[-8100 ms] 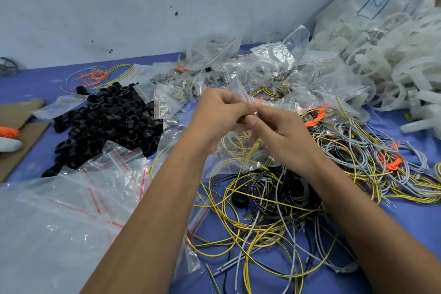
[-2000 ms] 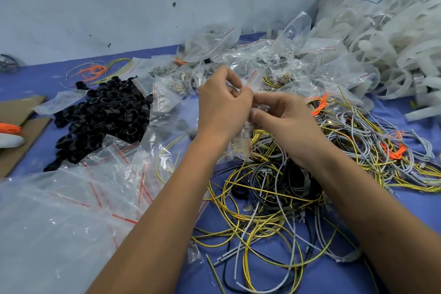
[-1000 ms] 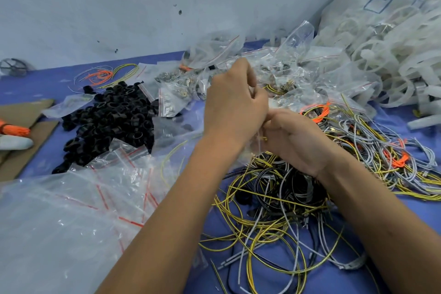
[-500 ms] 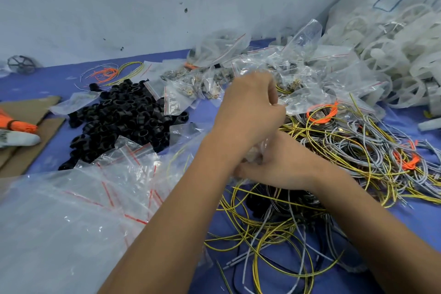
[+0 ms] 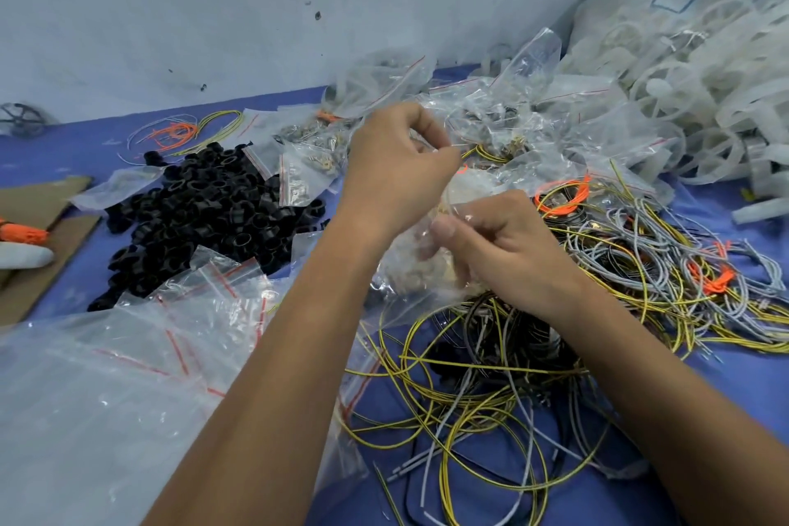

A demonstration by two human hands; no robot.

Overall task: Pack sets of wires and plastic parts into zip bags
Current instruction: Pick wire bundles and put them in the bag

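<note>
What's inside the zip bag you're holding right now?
Both the left hand and right hand grip the zip bag. Pale, blurred contents show through; fingers and glare hide what they are.

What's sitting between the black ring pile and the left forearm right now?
In the head view, small clear zip bags with red seal lines lie between the black plastic rings and the left forearm, overlapping the pile's near edge.
</note>
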